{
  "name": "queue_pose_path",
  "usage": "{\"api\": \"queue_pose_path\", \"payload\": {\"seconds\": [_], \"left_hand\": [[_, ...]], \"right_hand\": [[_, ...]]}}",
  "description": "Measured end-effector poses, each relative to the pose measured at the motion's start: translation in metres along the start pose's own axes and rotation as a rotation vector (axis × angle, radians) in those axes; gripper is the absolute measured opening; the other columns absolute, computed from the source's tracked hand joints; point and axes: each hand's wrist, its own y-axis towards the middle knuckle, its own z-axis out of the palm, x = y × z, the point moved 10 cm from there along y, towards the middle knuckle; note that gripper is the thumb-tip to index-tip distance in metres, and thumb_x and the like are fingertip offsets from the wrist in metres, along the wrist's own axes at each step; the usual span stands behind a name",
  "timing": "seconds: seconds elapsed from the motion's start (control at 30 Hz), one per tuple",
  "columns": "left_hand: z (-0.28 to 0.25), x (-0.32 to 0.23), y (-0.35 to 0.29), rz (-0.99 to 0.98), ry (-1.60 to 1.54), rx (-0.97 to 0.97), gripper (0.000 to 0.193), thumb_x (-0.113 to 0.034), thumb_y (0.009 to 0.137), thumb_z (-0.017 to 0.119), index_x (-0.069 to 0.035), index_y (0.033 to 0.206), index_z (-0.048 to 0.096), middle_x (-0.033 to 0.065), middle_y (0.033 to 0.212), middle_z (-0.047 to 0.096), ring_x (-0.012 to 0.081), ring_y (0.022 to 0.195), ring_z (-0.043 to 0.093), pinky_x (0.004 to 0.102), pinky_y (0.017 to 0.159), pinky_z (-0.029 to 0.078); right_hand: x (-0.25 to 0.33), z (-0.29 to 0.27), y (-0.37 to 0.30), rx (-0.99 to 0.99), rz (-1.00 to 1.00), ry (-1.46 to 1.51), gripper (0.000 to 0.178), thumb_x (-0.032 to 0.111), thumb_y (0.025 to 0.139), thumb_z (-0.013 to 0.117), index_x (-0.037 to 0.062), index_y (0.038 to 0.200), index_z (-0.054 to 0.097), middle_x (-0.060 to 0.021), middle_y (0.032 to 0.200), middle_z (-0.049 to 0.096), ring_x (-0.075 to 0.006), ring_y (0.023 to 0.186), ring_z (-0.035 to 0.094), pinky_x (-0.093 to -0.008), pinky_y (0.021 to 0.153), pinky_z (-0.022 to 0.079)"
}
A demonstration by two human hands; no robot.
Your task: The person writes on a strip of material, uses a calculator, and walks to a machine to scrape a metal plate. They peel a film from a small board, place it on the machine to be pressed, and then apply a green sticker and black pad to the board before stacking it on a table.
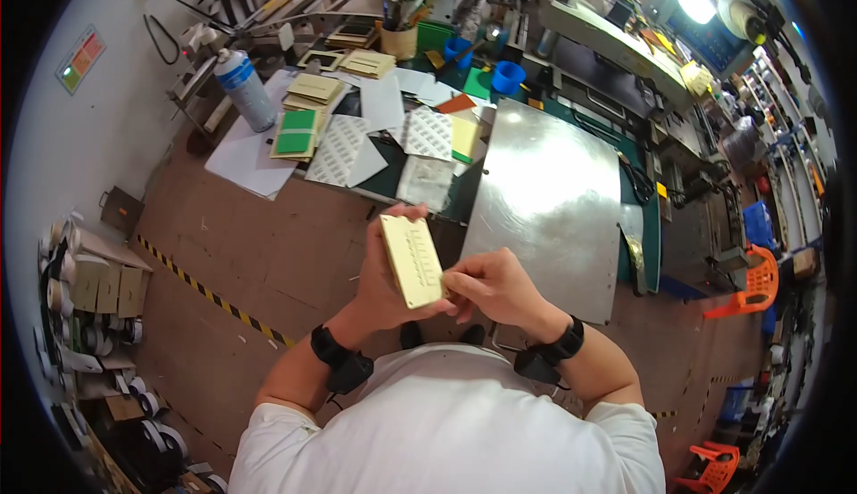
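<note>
In my left hand (373,282) is a cream-coloured rectangular plate (411,257), tilted, with dark printed marks on its face and small holes near its corners. The fingers wrap around its back and left side, and it is held in front of my body above the floor. My right hand (500,289) is at the plate's lower right edge. Thumb and fingers are pressed together there in a pinch; whatever lies between the fingertips is hidden.
Ahead stands a workbench with a bare metal sheet (536,213), patterned paper sheets (339,150), stacked cream plates (314,91), a green pad (295,132), a spray can (245,91) and blue cups (508,76). Shelves line the left; an orange chair (754,282) stands right.
</note>
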Motion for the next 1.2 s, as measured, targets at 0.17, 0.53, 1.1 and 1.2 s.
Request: {"api": "queue_pose_path", "payload": {"seconds": [0.17,0.53,1.1,1.2], "left_hand": [[0.018,-0.009,0.000,0.057,0.173,0.077,0.116,-0.021,0.060,0.098,-0.009,0.147,0.022,0.0139,0.147,0.037,0.0275,0.142,0.034,0.0429,0.116,0.030],[0.019,0.005,-0.007,-0.093,0.038,0.144,0.114,-0.021,0.061,0.096,-0.009,0.147,0.023,0.0122,0.147,0.037,0.0261,0.143,0.034,0.0409,0.116,0.030],[0.008,0.013,-0.002,-0.026,0.065,0.032,0.118,-0.018,0.058,0.097,-0.009,0.148,0.022,0.0149,0.146,0.038,0.0291,0.141,0.035,0.0445,0.116,0.030],[0.015,0.006,-0.001,0.051,0.172,0.088,0.120,-0.016,0.056,0.098,-0.009,0.148,0.021,0.0152,0.146,0.037,0.0299,0.141,0.035,0.0459,0.116,0.029]], "right_hand": [[-0.010,-0.010,-0.005,-0.080,-0.076,-0.139,0.017,0.008,0.093,0.063,-0.0059,0.088,0.071,-0.0078,0.071,0.070,-0.0120,0.059,0.067,-0.0258,0.052,0.055],[0.030,-0.033,-0.007,-0.365,-0.649,-0.860,0.010,0.006,0.087,0.067,-0.0022,0.091,0.071,-0.0095,0.073,0.071,-0.0100,0.062,0.067,-0.0292,0.052,0.053],[0.019,-0.010,0.005,-0.166,-0.277,-0.548,0.016,0.008,0.093,0.062,-0.0026,0.094,0.075,-0.0078,0.077,0.073,-0.0109,0.064,0.069,-0.0243,0.059,0.057],[0.023,-0.008,0.004,-0.139,-0.322,-0.612,0.017,0.008,0.091,0.063,-0.0034,0.096,0.074,-0.0077,0.078,0.073,-0.0110,0.065,0.069,-0.0240,0.059,0.057]]}}
